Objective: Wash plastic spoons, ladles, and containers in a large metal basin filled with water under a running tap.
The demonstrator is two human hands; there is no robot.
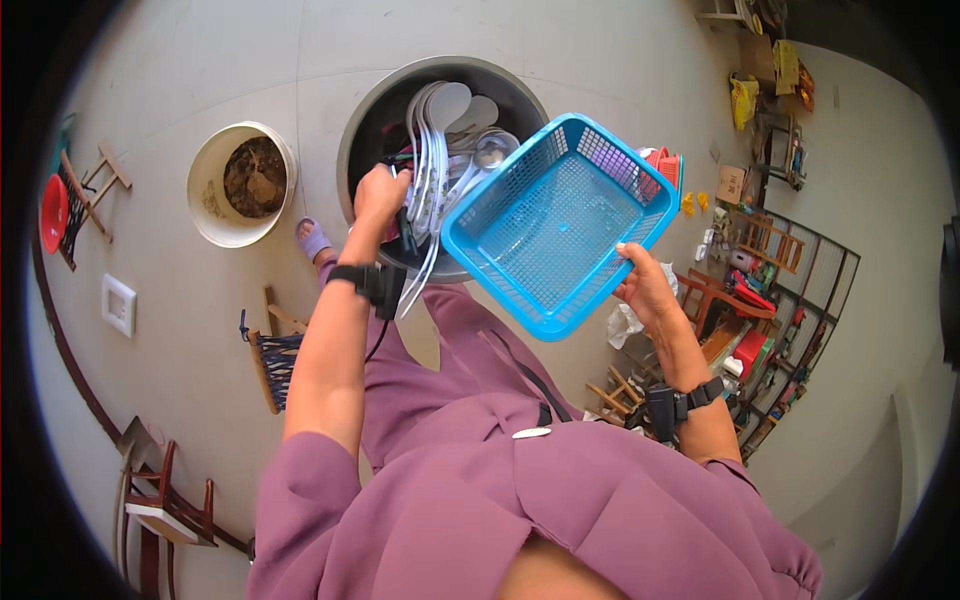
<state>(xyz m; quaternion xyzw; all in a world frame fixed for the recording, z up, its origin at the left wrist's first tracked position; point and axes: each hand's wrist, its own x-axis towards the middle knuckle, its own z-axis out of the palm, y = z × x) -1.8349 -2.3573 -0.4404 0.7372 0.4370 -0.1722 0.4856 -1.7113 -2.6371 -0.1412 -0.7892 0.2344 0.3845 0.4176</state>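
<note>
A blue plastic basket (560, 225) with a mesh floor and slotted sides hangs tilted in front of me, its inside bare. My right hand (645, 288) grips its near right rim, thumb on top. Part of a large grey metal basin (365, 100) is hidden behind the basket. Inside the basin lie several pale ladles and spoons (440, 110), stacked with their handles toward me. At the basin's left side my left hand (380, 195) is closed, fingers curled beside the stack. Whatever it pinches is small and partly hidden; dark objects show just beneath it.
Left of the basin stands a white bucket (205, 205) with brown matter in it. A small stool with a woven seat (278, 365) is by my left leg. Wooden furniture and a metal rack (815, 310) crowd the right side. A red basket (662, 168) sits behind the blue one.
</note>
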